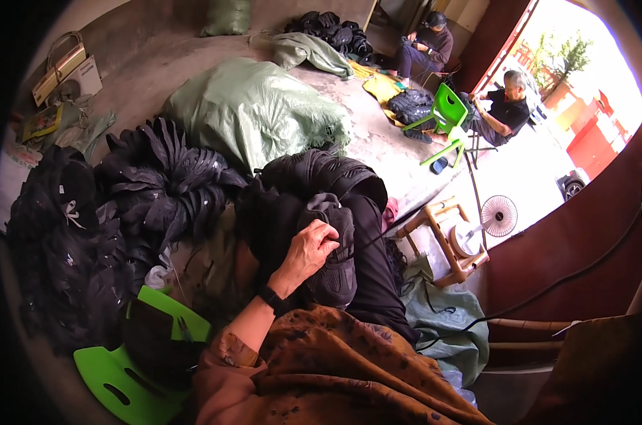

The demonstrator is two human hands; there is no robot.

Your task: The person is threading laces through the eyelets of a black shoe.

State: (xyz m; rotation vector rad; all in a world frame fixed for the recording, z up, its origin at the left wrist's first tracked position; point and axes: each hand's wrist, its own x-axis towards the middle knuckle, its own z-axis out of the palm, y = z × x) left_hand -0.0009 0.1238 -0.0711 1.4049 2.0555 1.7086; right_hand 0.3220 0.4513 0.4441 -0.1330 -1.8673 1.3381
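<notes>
A black shoe upper (333, 280) with a ribbed mesh surface lies along my lap, on my dark trousers. My left hand (308, 249), with a black watch on its wrist, rests over the middle of it. Its fingers are curled and pinched together; what they hold is too small to make out. Over my knees, beyond that upper, lies a stack of more black uppers (321, 173). My right hand does not show.
Piles of black uppers (165, 177) lie left, beside a pale green sack (257, 106). A green chair (133, 368) stands lower left. Right are a bamboo stool (445, 241), a small fan (499, 214) and a cable (547, 287). Two people sit farther off near another green chair (448, 110).
</notes>
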